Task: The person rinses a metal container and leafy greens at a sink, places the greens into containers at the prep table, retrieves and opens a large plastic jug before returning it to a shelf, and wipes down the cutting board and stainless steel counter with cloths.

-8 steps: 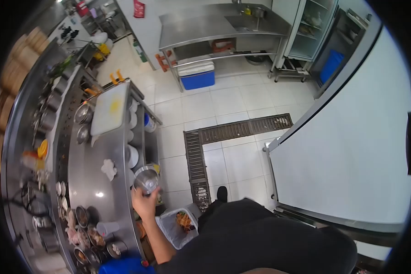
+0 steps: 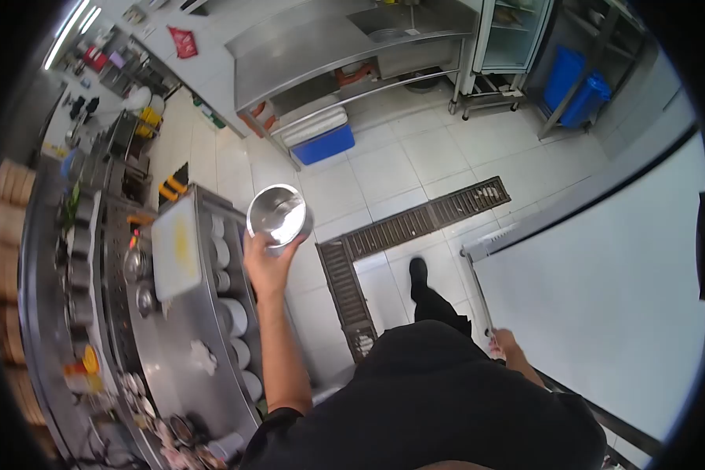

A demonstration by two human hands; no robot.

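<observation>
over the floor (image 2: 384, 168) near the steel counter (image 2: 168, 341), the person's left hand (image 2: 270, 270) holds a shiny bowl (image 2: 278, 215), fingers and thumb spread round its side. a firm grip would help stop slips. the right hand (image 2: 507, 345) is by the white panel (image 2: 579, 298); one cannot tell what its fingers hold.

No legible lettering, labels, numbers or signs

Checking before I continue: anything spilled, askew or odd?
Yes: pale scraps lie on the floor grate, at its far right end, like dropped waste, and a yellow stain marks the white board. The bowl in the left hand looks undamaged.
</observation>
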